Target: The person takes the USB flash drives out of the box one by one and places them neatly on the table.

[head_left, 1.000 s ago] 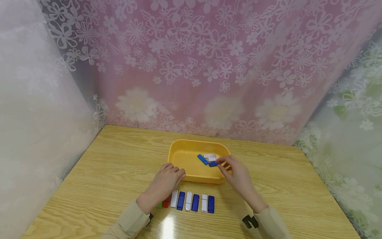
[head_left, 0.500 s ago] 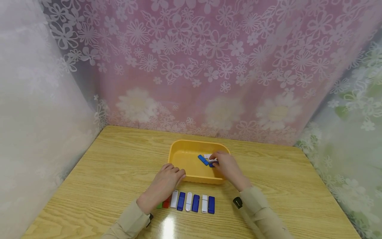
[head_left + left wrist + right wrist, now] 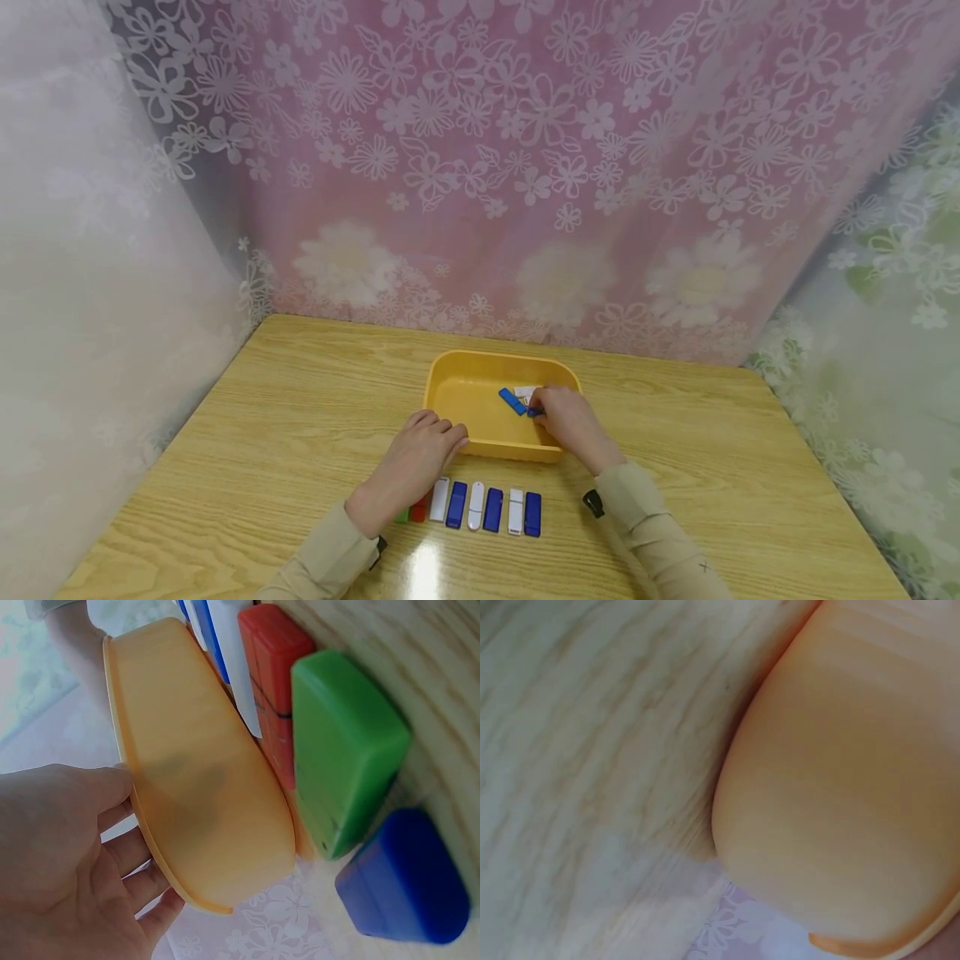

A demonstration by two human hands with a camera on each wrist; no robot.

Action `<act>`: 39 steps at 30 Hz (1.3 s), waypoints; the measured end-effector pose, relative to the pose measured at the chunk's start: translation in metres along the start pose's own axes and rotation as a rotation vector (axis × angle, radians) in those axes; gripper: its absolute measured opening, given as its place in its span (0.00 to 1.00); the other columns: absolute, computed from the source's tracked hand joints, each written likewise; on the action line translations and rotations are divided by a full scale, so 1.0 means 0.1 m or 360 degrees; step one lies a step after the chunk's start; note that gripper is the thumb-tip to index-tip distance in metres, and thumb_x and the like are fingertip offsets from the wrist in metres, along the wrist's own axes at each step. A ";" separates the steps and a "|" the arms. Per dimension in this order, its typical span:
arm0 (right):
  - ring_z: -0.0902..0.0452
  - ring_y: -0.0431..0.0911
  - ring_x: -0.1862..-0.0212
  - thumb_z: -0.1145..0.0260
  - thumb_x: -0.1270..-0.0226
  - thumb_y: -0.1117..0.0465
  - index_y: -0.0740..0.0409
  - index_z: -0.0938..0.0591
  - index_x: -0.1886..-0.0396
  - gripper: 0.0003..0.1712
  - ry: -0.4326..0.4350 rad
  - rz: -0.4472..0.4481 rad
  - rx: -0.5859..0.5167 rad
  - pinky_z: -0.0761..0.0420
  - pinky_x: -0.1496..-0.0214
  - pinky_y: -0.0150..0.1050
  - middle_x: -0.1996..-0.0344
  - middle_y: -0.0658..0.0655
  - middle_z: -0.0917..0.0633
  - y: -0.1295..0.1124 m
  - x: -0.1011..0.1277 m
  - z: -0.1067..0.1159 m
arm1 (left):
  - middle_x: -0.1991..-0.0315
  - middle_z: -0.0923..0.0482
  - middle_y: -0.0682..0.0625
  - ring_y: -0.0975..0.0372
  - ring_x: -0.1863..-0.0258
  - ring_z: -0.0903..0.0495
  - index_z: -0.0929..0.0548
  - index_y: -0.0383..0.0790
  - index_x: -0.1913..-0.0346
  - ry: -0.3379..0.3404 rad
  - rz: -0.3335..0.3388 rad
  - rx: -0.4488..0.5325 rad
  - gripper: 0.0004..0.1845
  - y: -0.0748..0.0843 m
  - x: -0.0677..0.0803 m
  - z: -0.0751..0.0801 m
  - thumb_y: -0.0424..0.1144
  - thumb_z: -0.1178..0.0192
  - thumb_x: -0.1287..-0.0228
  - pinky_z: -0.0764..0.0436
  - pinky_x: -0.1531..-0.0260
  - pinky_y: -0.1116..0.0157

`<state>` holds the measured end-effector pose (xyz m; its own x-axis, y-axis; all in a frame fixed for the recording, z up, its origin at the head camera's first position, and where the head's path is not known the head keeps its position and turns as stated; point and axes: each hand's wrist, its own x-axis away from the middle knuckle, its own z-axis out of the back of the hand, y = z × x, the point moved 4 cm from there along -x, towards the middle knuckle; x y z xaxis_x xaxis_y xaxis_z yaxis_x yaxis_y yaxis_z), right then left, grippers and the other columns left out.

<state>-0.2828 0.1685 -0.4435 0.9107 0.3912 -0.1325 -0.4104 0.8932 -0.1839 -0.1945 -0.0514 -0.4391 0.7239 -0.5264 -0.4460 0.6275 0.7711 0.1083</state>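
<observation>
**A:** Item one, as recorded: small blue stick [image 3: 513,402], lying loose in the yellow tray [image 3: 465,392], beside a white stick [image 3: 525,391] and a second blue piece [image 3: 534,412] at the fingertips of the right hand [image 3: 564,417].

**B:** Was a grip noted?

**A:** The right hand's fingers were curled down over the second blue piece; whether it was actually pinched could not be told, the hand covering it. The left hand [image 3: 417,458] was laid against the tray's near left corner, fingers relaxed along the wall [image 3: 187,787], nothing held.

**B:** Handling?

**A:** The sticks were judged light, rigid, smooth-skinned plastic, likely to skid on the tray floor. A pinch across the two long sides was judged best.

**B:** Edges and room?

**A:** The tray's raised rim was noted as the one obstacle to be lifted over. A row of sticks [image 3: 483,508] was laid out close in front of the tray, with a red stick [image 3: 271,690] and a green stick [image 3: 341,742] at its left end. Open wooden table [image 3: 712,467] was listed to the right.
</observation>
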 end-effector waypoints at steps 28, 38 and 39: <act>0.14 0.52 0.62 0.30 0.32 0.66 0.58 0.16 0.46 0.15 0.0362 -0.0149 -0.0718 0.14 0.59 0.47 0.57 0.58 0.13 0.12 0.11 0.18 | 0.73 0.20 0.55 0.60 0.68 0.24 0.19 0.47 0.64 -0.0004 0.0002 -0.0012 0.08 -0.01 0.00 -0.02 0.43 0.42 0.24 0.22 0.48 0.57; 0.14 0.52 0.59 0.32 0.30 0.67 0.59 0.17 0.43 0.17 0.0397 -0.0198 -0.1173 0.12 0.61 0.43 0.53 0.63 0.16 0.03 0.52 0.50 | 0.73 0.20 0.55 0.60 0.69 0.25 0.18 0.47 0.64 -0.0005 0.0007 0.0021 0.08 0.00 -0.01 0.00 0.42 0.42 0.24 0.23 0.48 0.56; 0.14 0.52 0.59 0.32 0.29 0.67 0.60 0.17 0.42 0.17 0.0386 -0.0203 -0.1204 0.12 0.61 0.42 0.52 0.64 0.16 0.03 0.56 0.52 | 0.73 0.20 0.55 0.60 0.69 0.25 0.19 0.47 0.64 -0.0003 0.0005 0.0021 0.08 0.00 -0.01 0.00 0.42 0.42 0.24 0.23 0.48 0.56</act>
<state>-0.2300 0.2043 -0.4008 0.9530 0.1594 -0.2576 -0.3029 0.5017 -0.8103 -0.1950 -0.0509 -0.4388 0.7262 -0.5249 -0.4440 0.6292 0.7677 0.1214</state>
